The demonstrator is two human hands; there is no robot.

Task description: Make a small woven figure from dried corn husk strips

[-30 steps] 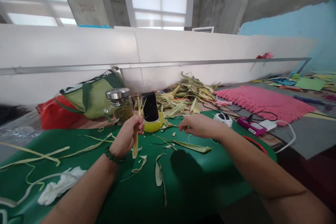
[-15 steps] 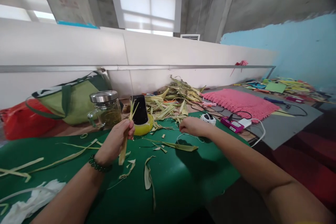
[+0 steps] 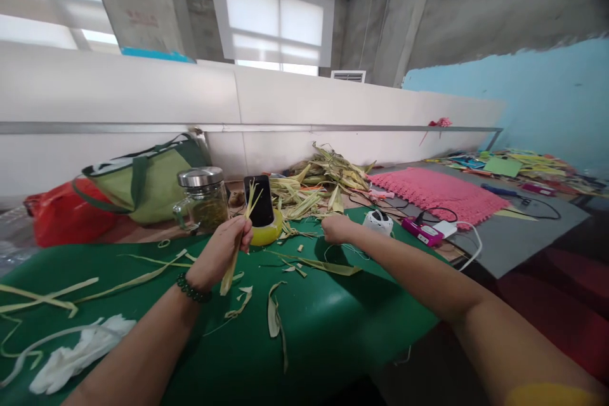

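Observation:
My left hand (image 3: pixel 222 255) is closed around a bundle of corn husk strips (image 3: pixel 229 276), frayed tips poking up above the thumb and a flat end hanging below the fist. My right hand (image 3: pixel 335 229) is closed just above the green tabletop; what its fingers hold, if anything, is hidden. A thin pale thread (image 3: pixel 349 248) lies in loose loops below and beside that hand. Closer to me is a long flat husk strip (image 3: pixel 333 266). A phone (image 3: pixel 259 201) leans upright in a yellow tape roll (image 3: pixel 267 233), just beyond my left hand.
A glass jar with a metal lid (image 3: pixel 204 200) stands left of the phone, beside a green bag (image 3: pixel 162 187). Husks are heaped (image 3: pixel 330 168) at the back. Rightward are a white ball-like object (image 3: pixel 378 222), a purple power strip (image 3: pixel 421 231) and pink crocheted cloth (image 3: pixel 438 190).
The view has shifted slightly, so everything sits a little further right and lower. My left hand still grips the husk bundle; my right hand remains closed near the thread, its wrist slightly turned.

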